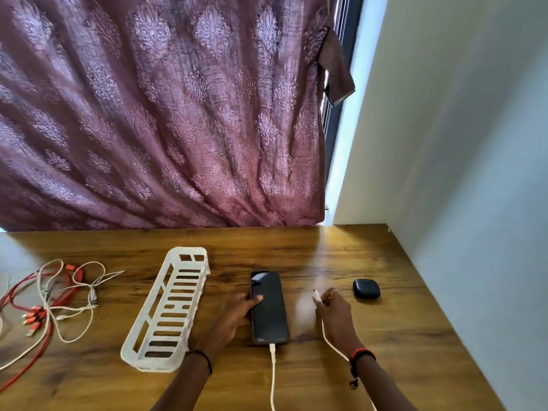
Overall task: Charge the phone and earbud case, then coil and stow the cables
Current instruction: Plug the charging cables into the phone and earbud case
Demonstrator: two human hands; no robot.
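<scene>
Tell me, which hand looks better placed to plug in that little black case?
The right hand, I'd say: it pinches a white plug and sits beside the earbud case. The left hand holds the phone, farther away.

Plug [316, 296] pinched in right hand [333, 314]: motion-blurred, connector type indeterminate. White cable [329, 341] below that grip passes behind the wrist and exits at the bottom edge. Left hand [234, 314] covers part of the phone [271, 310] edge. Cable tangle [50, 295], far left of both grips, is cropped.
</scene>
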